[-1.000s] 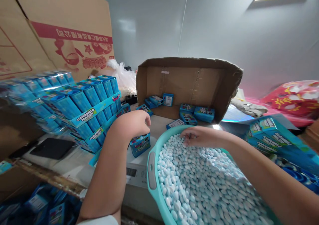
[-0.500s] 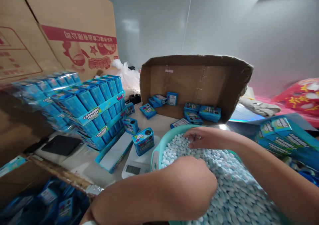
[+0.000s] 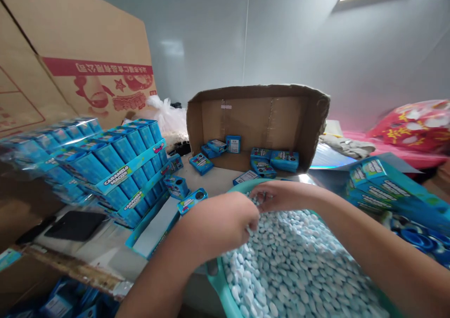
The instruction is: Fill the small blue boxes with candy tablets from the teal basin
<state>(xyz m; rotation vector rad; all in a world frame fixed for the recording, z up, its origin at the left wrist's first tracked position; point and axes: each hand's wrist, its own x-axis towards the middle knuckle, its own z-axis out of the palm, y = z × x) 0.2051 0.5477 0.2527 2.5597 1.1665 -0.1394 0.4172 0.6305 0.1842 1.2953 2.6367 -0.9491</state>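
A brown cardboard carton (image 3: 284,118) lies on its side, its opening toward the camera, with small printed blue boxes (image 3: 233,144) inside and at its mouth. At left, tiered blue display trays (image 3: 117,179) lettered "Caramelo Macizo" stand before a tall, red-printed cardboard box (image 3: 101,41); a flat black rectangular object (image 3: 76,225) lies beside them. At right, a red patterned bag (image 3: 411,125) rests behind large blue display cartons (image 3: 390,186). The left forearm crosses the foreground, blocking most of a blue box with rounded corners (image 3: 191,200) near the basin.

Pale blue and white oval candies (image 3: 298,252) fill a round turquoise basin (image 3: 218,280) in front of the person. The left hand (image 3: 228,217), fingers curled downward, is over the basin's left side; the right hand (image 3: 272,196), fingers bent inward, is just beside it at the far rim. Whether either of the 2 hands grips candies cannot be told.

The candies look smooth, the basin is plastic, and the carton's edges are ragged.
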